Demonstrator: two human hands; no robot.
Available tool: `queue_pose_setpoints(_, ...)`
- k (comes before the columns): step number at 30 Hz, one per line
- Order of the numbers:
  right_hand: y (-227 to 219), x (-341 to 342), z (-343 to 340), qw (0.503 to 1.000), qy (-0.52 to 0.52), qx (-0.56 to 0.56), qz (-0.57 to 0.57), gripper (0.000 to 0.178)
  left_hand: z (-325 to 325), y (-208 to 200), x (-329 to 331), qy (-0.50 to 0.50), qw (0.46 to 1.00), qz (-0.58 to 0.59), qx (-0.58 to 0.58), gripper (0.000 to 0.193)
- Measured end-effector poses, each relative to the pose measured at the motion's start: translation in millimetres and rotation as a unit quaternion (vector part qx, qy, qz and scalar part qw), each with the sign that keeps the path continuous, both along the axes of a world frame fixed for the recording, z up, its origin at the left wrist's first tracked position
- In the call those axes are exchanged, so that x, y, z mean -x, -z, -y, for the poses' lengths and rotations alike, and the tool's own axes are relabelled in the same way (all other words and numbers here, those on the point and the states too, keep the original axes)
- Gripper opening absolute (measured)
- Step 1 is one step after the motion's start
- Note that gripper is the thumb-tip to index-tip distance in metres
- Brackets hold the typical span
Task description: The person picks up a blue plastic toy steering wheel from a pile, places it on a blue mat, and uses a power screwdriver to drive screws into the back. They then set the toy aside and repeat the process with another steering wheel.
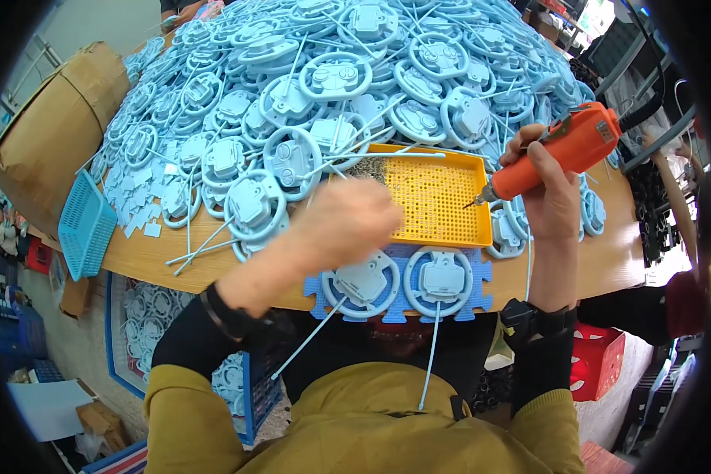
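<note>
My left hand (354,221), blurred, is curled over the left part of a shallow yellow perforated tray (442,193). A pile of small screws (369,168) lies in the tray beside it; its fingertips are hidden. My right hand (551,186) is wrapped round an orange electric screwdriver (557,154), whose thin bit points down-left over the tray's right end. In front of the tray, two light-blue toy steering wheels rest on a blue foam mat (482,294): a left one (361,283) and a right one (441,278). Each has a thin stem hanging toward me over the table edge.
A big heap of similar light-blue steering wheels (336,77) covers the table behind the tray. At left are flat blue pieces (130,193), a blue basket (87,225) and a cardboard box (63,118). Below stand a blue crate (249,395) of wheels and a red crate (596,359).
</note>
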State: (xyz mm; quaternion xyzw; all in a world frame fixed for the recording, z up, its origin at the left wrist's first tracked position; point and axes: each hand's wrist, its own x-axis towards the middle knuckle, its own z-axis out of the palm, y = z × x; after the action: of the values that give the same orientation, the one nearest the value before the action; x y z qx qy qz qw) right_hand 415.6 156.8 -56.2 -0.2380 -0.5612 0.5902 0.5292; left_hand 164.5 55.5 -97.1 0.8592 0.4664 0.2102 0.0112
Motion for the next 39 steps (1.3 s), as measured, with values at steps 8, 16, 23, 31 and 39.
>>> queue_pose_setpoints(8,-4.5,-10.8,7.0,0.999,0.020,-0.007,-0.041,0.027,-38.3,32.2,-29.1,-0.021,0.981,-0.101,0.167,0.080)
queue_pose_setpoints(16,5.6,-12.4,-10.2,0.998,0.039,-0.054,-0.020,0.039,-22.3,19.4,-19.4,-0.102,0.983,-0.117,0.096,0.085)
queue_pose_setpoints(23,24.7,11.9,-56.7,0.993,0.091,-0.043,-0.067,0.036,-27.2,22.8,-23.8,-0.118,0.976,-0.081,0.162,0.085)
queue_pose_setpoints(31,39.4,15.9,-71.8,0.989,0.125,-0.016,-0.072,0.028,35.0,-1.1,-34.3,-0.002,0.996,0.070,-0.057,0.042)
queue_pose_setpoints(39,48.5,21.5,-78.9,0.989,0.127,-0.024,-0.078,0.026,71.5,15.5,-55.9,-0.040,0.993,0.116,0.003,0.046)
